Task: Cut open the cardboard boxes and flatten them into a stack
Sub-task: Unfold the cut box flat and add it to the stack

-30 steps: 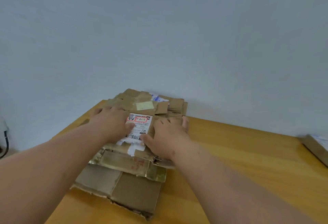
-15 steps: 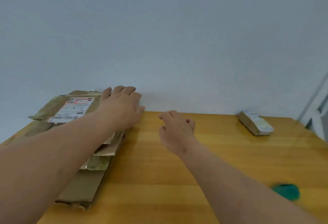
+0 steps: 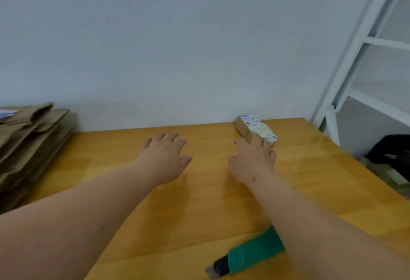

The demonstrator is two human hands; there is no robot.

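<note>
The small cardboard box (image 3: 255, 129) lies on the wooden surface (image 3: 199, 202) against the wall; the right hand (image 3: 253, 160), fingers loosely spread and gripping nothing, overlaps its near end, though contact cannot be confirmed. The left hand (image 3: 164, 155) hovers left of the box, also spread and gripping nothing. The flattened stack (image 3: 28, 137) lies far left of the box, and a green utility knife (image 3: 248, 253) lies nearer the person, partly under the right forearm.

the table (image 3: 210, 202) under both hands is wood, honey-yellow, with a smooth, slightly glossy varnish. just beyond the right hand's fingertips (image 3: 258, 141) sits a small box (image 3: 244, 127) of matt brown cardboard with a white printed paper label on top. well out from the left hand's fingers (image 3: 164, 138), the stack of flattened boxes (image 3: 33, 137) is dull, creased brown cardboard. near the right forearm lies a cutter (image 3: 250, 254) with a ribbed green grip and black plastic tip.
</note>
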